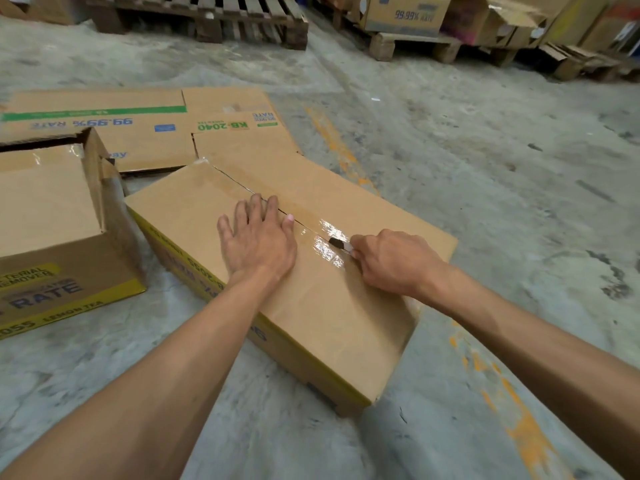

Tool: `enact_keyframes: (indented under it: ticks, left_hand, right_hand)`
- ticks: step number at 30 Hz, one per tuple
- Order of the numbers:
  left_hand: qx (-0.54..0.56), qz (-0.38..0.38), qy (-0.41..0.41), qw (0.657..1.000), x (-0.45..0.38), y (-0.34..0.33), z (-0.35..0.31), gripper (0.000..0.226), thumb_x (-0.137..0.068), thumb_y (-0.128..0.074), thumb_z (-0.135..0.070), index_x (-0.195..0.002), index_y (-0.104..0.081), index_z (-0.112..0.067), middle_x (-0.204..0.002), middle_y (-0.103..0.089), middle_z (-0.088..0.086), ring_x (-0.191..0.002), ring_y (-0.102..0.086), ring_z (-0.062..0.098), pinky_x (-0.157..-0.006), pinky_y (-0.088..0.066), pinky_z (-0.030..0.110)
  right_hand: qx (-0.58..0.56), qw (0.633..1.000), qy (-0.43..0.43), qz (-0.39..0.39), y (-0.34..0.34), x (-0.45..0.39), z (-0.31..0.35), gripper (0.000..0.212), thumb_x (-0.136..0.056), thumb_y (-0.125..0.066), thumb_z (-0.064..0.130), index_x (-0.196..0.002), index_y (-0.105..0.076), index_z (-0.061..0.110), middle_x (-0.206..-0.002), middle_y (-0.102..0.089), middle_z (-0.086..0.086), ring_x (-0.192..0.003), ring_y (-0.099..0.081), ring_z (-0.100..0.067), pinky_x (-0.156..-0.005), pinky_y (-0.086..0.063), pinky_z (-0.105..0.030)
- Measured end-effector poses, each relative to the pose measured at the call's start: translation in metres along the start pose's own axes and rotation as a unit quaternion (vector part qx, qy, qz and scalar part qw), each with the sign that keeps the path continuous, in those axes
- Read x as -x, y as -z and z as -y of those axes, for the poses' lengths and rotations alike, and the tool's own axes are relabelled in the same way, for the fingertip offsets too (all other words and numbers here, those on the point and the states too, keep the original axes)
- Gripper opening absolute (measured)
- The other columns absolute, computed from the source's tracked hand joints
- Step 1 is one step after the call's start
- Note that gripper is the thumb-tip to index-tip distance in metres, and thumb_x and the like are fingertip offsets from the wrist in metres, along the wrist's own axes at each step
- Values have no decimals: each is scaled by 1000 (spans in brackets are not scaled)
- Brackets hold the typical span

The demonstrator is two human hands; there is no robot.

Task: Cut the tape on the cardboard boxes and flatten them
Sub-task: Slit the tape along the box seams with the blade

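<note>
**Knife on the tape seam of the closed box**

The right hand (394,261) is curling its fingers round a small cutter (341,244), whose dark tip is sticking out toward the left and resting on the glossy clear tape (325,242) that runs along the top seam of the cardboard box (332,306). The left hand (258,239) is lying flat with its fingers spread, pressing palm-down on the box top just beside the seam, its fingertips reaching the dark line of the seam. Beyond the left hand, the seam is showing as a thin open slit running toward the far corner of the box; between the two hands the tape is shining under the light.

The box is sitting on the concrete floor (485,168) directly in front of the person, set at an angle, with a yellow band and blue lettering along its near side. To its left, another box (52,237) is standing with its top flaps partly raised and tape on them. Behind both, a flattened box (145,133) is lying on the floor, printed with green and blue text. Faded orange paint marks (519,427) are running across the floor on the right. In the background, wooden pallets (225,19) are standing, and further boxes (405,12) are stacked on a pallet at the upper right.
</note>
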State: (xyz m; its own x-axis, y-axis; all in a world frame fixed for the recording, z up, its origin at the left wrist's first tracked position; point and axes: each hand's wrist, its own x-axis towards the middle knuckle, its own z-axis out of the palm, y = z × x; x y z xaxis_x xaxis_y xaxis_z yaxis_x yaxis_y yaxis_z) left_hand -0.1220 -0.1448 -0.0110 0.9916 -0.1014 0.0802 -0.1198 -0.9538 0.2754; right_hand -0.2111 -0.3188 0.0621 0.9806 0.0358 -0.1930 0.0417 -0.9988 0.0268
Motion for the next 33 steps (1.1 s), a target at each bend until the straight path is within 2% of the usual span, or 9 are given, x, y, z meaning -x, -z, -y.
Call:
enact_keyframes:
  ticks: [3,6,12,15,19,23,29,31,33]
  left_hand:
    - [-5,2,1,1000,0,1,1,57,-103,-14,-47,-155,-19,-27,-164,-12,-2,-151,-6,21,-119,-5,51]
    - [-2,6,4,1000,0,1,1,57,-103,-15,-48,-156,-19,-28,-165,-12,-3,-151,-6,21,-120,-5,51]
    - [-5,2,3,1000,-1,-1,2,57,-102,-16,-49,-156,-19,-29,-165,-13,-3,-151,-6,22,-119,-5,52]
    - [-9,0,3,1000,-2,-1,1,57,-102,-16,-49,-156,-19,-29,-164,-13,-3,-151,-7,22,-119,-5,52]
    - [-15,4,-2,1000,-3,0,1,58,-102,-15,-49,-155,-20,-27,-164,-15,-2,-150,-9,24,-118,-8,54]
    - [-21,7,-41,999,-8,3,5,60,-101,-15,-54,-153,-24,-26,-162,-20,0,-149,-14,26,-115,-12,57]
    - [9,38,-47,998,-13,17,-3,60,-100,-29,-52,-153,-23,-24,-163,-18,0,-150,-6,33,-113,-11,63]
    - [36,29,-71,996,3,19,-29,56,-100,-34,-49,-150,-31,-25,-163,-15,5,-151,-2,34,-115,-8,61]
    - [83,31,-120,989,28,16,-60,51,-102,-30,-45,-150,-32,-28,-164,-13,7,-151,-1,32,-117,-5,58]
  right_hand:
    - [18,1000,0,-1,-2,11,-7,22,-101,-28,33,-99,-48,26,-71,-38,-1,-73,-40,-31,-65,-31,-35]
    - [32,999,-1,6,-3,19,-13,19,-102,-27,34,-90,-39,26,-66,-35,2,-72,-41,-30,-64,-31,-34]
    - [52,999,-5,3,-9,38,-26,18,-102,-26,35,-88,-33,26,-66,-36,1,-70,-41,-31,-62,-32,-34]
    - [54,998,-22,-1,-13,55,-36,16,-101,-28,34,-88,-33,28,-63,-36,1,-69,-43,-33,-60,-34,-34]
    - [58,998,-38,2,-16,75,-48,17,-101,-28,34,-93,-43,28,-74,-51,-3,-76,-53,-36,-60,-34,-34]
    - [43,998,-36,-12,-21,84,-50,15,-101,-28,34,-96,-42,31,-61,-33,5,-68,-43,-32,-59,-33,-33]
    - [-20,998,-58,-33,-28,81,-35,13,-97,-35,26,-85,-34,23,-62,-33,0,-67,-44,-35,-60,-34,-35]
    - [-45,996,-65,-44,-31,79,-26,13,-96,-37,26,-84,-35,23,-64,-41,-3,-70,-49,-38,-60,-33,-35]
    - [-64,994,-72,-42,-30,76,-22,14,-97,-36,30,-84,-37,24,-77,-57,-10,-80,-57,-39,-61,-34,-35]
